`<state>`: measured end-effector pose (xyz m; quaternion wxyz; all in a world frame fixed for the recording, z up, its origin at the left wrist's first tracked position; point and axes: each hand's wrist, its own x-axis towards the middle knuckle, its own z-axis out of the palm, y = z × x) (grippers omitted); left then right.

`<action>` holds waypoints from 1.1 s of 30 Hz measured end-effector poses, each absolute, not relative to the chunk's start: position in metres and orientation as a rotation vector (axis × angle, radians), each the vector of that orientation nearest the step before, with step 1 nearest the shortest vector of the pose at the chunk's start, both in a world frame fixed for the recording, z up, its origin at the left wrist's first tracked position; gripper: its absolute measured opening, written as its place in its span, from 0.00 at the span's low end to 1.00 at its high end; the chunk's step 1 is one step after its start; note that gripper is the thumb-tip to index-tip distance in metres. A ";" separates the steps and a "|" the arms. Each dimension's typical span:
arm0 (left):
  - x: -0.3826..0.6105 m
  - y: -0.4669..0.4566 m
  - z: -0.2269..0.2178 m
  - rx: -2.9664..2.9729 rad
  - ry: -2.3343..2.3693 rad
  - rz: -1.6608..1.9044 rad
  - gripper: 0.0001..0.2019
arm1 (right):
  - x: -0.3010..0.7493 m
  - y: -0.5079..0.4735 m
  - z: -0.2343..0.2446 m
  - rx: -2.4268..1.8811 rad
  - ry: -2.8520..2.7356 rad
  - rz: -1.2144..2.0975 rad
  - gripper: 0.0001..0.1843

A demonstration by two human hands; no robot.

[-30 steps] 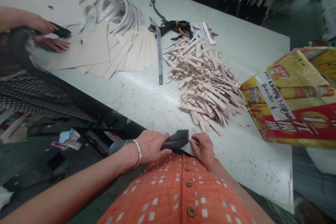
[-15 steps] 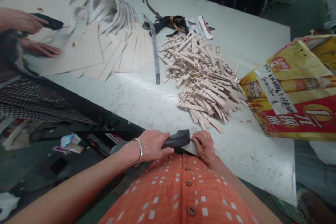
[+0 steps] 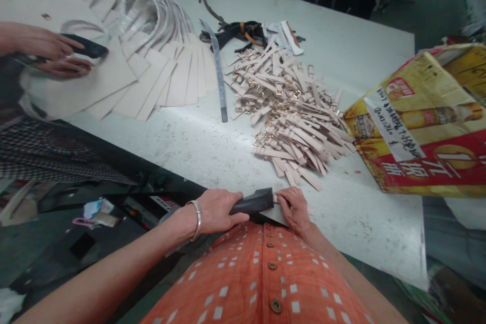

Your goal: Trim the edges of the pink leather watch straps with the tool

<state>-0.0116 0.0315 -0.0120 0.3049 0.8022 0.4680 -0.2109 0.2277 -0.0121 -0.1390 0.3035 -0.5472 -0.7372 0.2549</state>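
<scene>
My left hand (image 3: 218, 211) is wrapped round the dark handle of a black tool (image 3: 253, 202) at the near edge of the white table (image 3: 197, 142). Its nozzle end points right, touching my right hand (image 3: 294, 207). My right hand is pinched on a small beige strap piece right at the tool's tip; most of that piece is hidden under the fingers. Just beyond my hands lies a big pile of beige straps with gold buckles (image 3: 292, 116).
A yellow and red cardboard box (image 3: 425, 121) stands at the right. Fanned beige leather panels (image 3: 152, 81) and a grey strip (image 3: 218, 73) lie at the left. A co-worker's hands (image 3: 49, 50) hold another black tool (image 3: 89, 48) there. Dark straps (image 3: 239, 33) lie at the far side.
My hands have stayed together at the table edge. The co-worker's hand with the black tool lifted off the panels and came back down onto them.
</scene>
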 end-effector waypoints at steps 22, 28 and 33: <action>-0.012 0.025 -0.028 2.039 1.291 -0.644 0.25 | 0.232 -0.012 -0.143 -1.435 -1.861 0.766 0.12; -0.010 0.015 -0.034 2.013 1.348 -0.652 0.26 | 0.236 -0.014 -0.147 -1.417 -1.867 0.783 0.13; -0.006 0.000 -0.035 2.043 1.434 -0.620 0.26 | 0.237 -0.015 -0.150 -1.417 -1.879 0.769 0.12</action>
